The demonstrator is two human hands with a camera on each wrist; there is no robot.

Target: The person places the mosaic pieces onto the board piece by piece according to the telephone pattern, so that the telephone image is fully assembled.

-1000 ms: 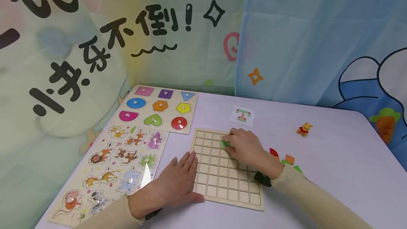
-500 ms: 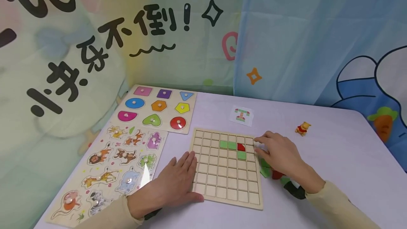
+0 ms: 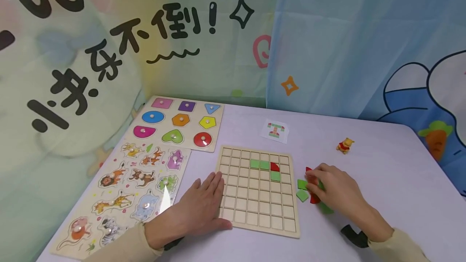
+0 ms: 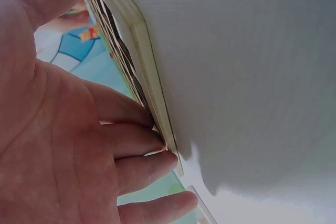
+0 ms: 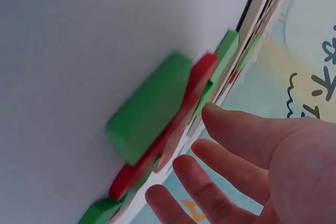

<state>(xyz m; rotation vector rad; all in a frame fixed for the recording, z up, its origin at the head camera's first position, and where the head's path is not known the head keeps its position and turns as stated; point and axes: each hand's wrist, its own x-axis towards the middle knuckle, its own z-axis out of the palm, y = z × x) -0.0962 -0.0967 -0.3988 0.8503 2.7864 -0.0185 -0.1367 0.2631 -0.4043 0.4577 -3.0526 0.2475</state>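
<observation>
A wooden grid board [image 3: 253, 203] lies mid-table. Seated in its cells are two green squares [image 3: 259, 164] side by side, a red quarter-circle [image 3: 274, 167] to their right and a green square [image 3: 275, 176] below that. My left hand [image 3: 204, 203] rests flat at the board's left edge, fingers straight; the left wrist view shows its fingertips [image 4: 168, 161] against the rim. To the board's right, my right hand [image 3: 340, 189] hovers over loose green and red pieces [image 3: 302, 195]. In the right wrist view its thumb and fingers stand apart beside a red piece [image 5: 202, 74] and a green block [image 5: 149, 108], holding nothing.
Behind the board lies a card [image 3: 274, 130] printed with a coloured block pattern. A small bear figure [image 3: 345, 145] stands at the back right. Two knobbed puzzle boards, one with shapes [image 3: 187, 134] and one with animals [image 3: 123, 191], lie on the left.
My right hand has left the green square on the board and moved right, down to the loose pieces. The left hand stays at the board's edge.
</observation>
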